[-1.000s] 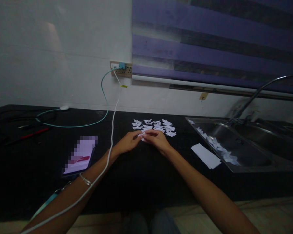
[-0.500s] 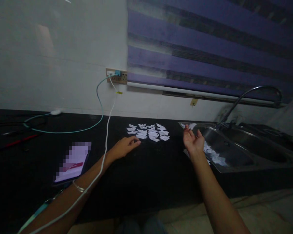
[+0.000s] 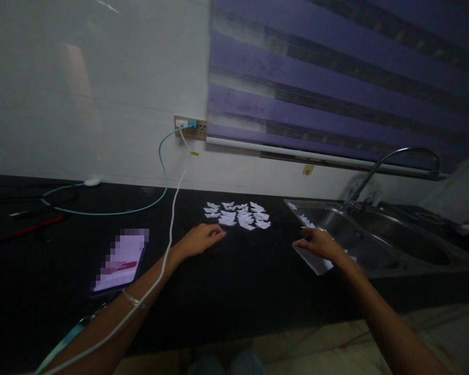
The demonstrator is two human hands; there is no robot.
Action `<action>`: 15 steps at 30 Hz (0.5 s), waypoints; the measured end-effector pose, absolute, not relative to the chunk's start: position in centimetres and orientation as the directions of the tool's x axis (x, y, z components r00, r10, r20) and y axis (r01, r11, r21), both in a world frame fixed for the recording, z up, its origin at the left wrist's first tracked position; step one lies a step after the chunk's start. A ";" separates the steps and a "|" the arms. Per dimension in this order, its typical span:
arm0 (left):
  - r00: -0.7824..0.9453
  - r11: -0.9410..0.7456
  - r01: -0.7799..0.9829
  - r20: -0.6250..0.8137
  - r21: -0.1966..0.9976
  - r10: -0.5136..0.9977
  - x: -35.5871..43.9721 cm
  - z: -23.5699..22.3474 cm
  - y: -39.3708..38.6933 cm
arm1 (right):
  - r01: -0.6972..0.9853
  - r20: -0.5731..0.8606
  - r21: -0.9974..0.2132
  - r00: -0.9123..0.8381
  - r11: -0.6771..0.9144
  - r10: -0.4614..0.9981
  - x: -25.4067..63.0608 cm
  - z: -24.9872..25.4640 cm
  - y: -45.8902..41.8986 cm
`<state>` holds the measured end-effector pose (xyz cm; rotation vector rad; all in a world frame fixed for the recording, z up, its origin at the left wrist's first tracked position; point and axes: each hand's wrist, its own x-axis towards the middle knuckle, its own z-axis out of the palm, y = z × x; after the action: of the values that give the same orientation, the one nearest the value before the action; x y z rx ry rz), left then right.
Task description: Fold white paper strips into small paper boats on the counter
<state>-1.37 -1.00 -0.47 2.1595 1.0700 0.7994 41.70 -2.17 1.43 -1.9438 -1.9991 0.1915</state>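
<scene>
My left hand (image 3: 203,239) lies on the black counter, empty, with its fingers loosely bent and the thumb a little apart. Just beyond it, several small white folded paper boats (image 3: 246,222) stand in close rows. On the right, my right hand (image 3: 319,244) is over a stack of white paper sheets (image 3: 315,262) beside the sink. Its thumb and fingers are spread at the stack's far edge, with no sheet seen lifted. Part of the stack is hidden under the palm. More folded white paper pieces (image 3: 305,220) lie by the sink rim, partly behind that hand.
A steel double sink (image 3: 381,250) with a curved tap (image 3: 398,152) is at the right. A phone (image 3: 123,263) lies left of my forearm. A white cable (image 3: 171,219) runs from the wall socket (image 3: 189,128) across my left arm. A teal cable (image 3: 101,213) loops on the counter.
My right hand has turned from palm up to palm down and drawn back from the folded paper at the sink's rim to the sheet stack. The left hand has barely moved.
</scene>
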 end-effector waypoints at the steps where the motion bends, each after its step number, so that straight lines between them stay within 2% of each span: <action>1: 0.492 -0.502 0.476 0.254 0.722 0.833 -1.4 -0.5 -1.0 | 0.967 0.129 -0.248 -0.031 0.063 0.991 41.8 1.2 -2.2; 4: 0.491 -0.503 0.481 0.254 0.718 0.833 -1.4 -0.4 -1.0 | 0.990 0.085 -0.130 -0.050 0.061 0.995 41.8 0.7 -2.2; 12: 0.515 -0.526 0.465 0.266 0.712 0.815 -1.4 -0.6 -0.8 | 0.989 0.063 -0.128 -0.065 0.073 0.996 41.3 0.6 -2.4; 15: 0.511 -0.537 0.485 0.275 0.690 0.814 -1.5 -0.8 -0.7 | 0.986 0.061 -0.092 -0.135 0.141 0.989 40.8 0.9 -2.6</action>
<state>-1.48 -0.69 -0.76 2.2149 1.0588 0.8021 40.77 -2.61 0.88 -1.9917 -2.2891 0.0445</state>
